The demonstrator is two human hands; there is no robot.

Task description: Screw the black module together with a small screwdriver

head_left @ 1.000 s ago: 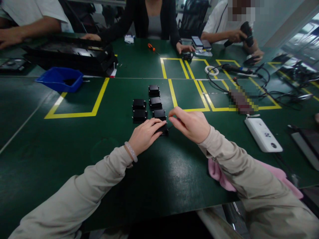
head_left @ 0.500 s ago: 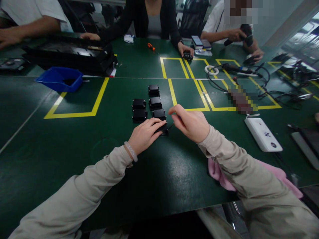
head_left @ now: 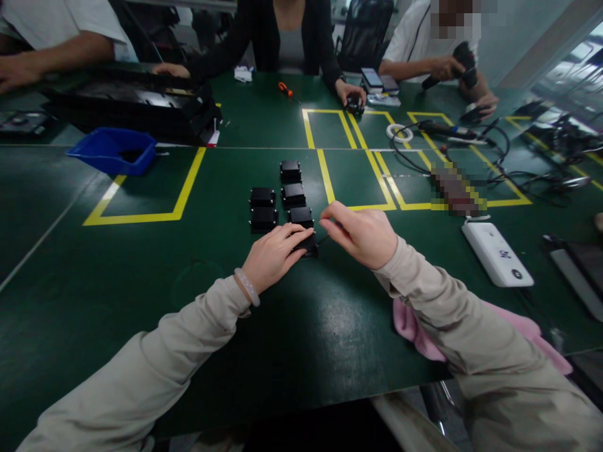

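Note:
Several small black boxes (head_left: 293,194) lie in two short rows on the green table (head_left: 141,276). My left hand (head_left: 274,253) presses down on the nearest black box (head_left: 308,245), fingers covering most of it. My right hand (head_left: 362,234) is just right of that box, fingers pinched around a thin dark tool (head_left: 322,239) whose tip points at the box's right side. Both my arms wear beige sleeves, and a pale bracelet sits on my left wrist.
A blue bin (head_left: 113,149) and a black tray (head_left: 132,103) sit at the far left. Yellow tape squares mark the table. A white device (head_left: 497,253) and tangled cables (head_left: 494,157) lie right, a pink cloth (head_left: 414,329) under my right arm. Other people work across the table.
My right hand shifted slightly up and back down near the box; my left hand stayed on it. A person's hand across the table moved onto a small black object.

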